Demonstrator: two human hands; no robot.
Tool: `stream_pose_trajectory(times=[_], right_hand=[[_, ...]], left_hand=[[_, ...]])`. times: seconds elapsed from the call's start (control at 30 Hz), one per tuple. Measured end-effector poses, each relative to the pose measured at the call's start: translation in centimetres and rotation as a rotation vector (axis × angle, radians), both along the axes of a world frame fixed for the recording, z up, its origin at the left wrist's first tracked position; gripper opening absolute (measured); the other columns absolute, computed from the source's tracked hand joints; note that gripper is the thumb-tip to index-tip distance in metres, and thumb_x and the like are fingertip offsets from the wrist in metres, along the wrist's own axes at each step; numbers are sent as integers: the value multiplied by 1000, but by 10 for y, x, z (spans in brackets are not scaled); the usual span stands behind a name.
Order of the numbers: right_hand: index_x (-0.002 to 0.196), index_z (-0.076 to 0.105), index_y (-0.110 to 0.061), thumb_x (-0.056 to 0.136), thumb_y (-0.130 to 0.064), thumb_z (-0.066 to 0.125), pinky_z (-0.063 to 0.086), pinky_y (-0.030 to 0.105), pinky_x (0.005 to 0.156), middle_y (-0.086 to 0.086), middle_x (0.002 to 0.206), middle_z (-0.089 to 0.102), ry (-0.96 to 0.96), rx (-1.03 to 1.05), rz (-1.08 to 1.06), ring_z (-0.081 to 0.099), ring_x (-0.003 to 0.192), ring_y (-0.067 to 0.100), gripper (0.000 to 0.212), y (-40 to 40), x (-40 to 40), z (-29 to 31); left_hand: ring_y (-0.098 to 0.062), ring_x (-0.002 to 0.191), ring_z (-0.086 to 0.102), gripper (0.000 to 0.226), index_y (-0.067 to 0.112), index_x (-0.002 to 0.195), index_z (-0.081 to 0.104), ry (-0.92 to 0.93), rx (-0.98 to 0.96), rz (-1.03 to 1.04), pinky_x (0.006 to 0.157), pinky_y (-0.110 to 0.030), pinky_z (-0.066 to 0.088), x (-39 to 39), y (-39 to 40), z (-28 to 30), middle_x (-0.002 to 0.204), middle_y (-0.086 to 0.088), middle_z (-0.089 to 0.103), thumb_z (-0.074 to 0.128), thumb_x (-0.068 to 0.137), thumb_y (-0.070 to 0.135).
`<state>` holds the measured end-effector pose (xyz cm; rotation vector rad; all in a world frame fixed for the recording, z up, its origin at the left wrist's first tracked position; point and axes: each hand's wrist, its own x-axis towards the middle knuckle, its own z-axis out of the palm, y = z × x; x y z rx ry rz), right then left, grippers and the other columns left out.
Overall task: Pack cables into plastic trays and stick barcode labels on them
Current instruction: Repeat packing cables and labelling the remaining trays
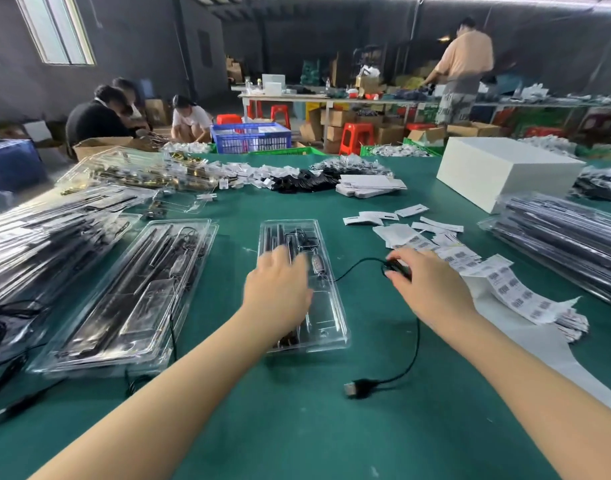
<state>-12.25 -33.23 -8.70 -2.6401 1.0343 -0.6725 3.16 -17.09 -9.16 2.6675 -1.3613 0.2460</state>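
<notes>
worktop (297, 427): matt green covering, smooth, cloth-like or rubbery; which one cannot be told
tray (335, 327): clear glossy plastic, moulded, catching highlights on its ridges
closed tray (99, 348): the same clear shiny plastic, dark parts showing through
stacked trays (574, 244): transparent plastic, glossy, streaked with reflections
cable (416, 344): black, smooth sheath, slightly shiny
plug (349, 389): bright metal tip on a black matt body
barcode labels (515, 292): white paper printed in black, matt
backing sheet (556, 358): pale paper, smooth, faint sheen
white box (498, 168): matt white card
stools (357, 135): red plastic, glossy
crate (250, 136): blue plastic lattice
</notes>
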Motion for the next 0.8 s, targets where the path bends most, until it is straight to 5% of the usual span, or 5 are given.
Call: stream_pose_trajectory(times=[0.17, 0.33, 0.47, 0.63, 0.8], right_hand=[[98, 52, -25, 76, -22, 78, 42, 33, 61, -8, 78, 59, -356, 11, 286, 59, 74, 18, 35, 7, 26, 23], [116, 43, -35, 76, -37, 79, 49, 20, 72, -13, 101, 62, -626, 407, 220, 63, 84, 6, 54, 13, 19, 11], [97, 63, -13, 89, -42, 62, 49, 25, 50, -2, 70, 64, -591, 727, 86, 59, 52, 12, 30, 10, 8, -21], [81, 60, -25, 88, -40, 65, 31, 31, 53, -5, 56, 40, -901, 663, 107, 34, 51, 13, 17, 15, 17, -30], [79, 57, -24, 95, -28, 58, 36, 23, 58, -15, 61, 50, -1013, 471, 6, 42, 55, 3, 17, 22, 42, -36]], left_hand=[[-20, 130, 39, 83, 17, 153, 14, 298, -438, -598, 106, -32, 34, -24, -47, 26, 147, -4, 42, 59, 86, 3], [-31, 100, 58, 48, 16, 137, 48, 212, -575, -454, 82, -41, 47, -18, -59, 18, 108, -9, 66, 51, 91, 3], [-21, 71, 63, 8, 14, 98, 56, 786, -745, -183, 66, -35, 55, -22, -64, 4, 87, -7, 65, 49, 97, 19], [-10, 46, 42, 13, 19, 83, 43, 1469, -787, -21, 44, -20, 38, -28, -72, -15, 66, 3, 44, 44, 96, 18], [-10, 40, 33, 28, 21, 78, 44, 1584, -807, -27, 44, -20, 30, -30, -72, -28, 50, 10, 37, 35, 98, 38]])
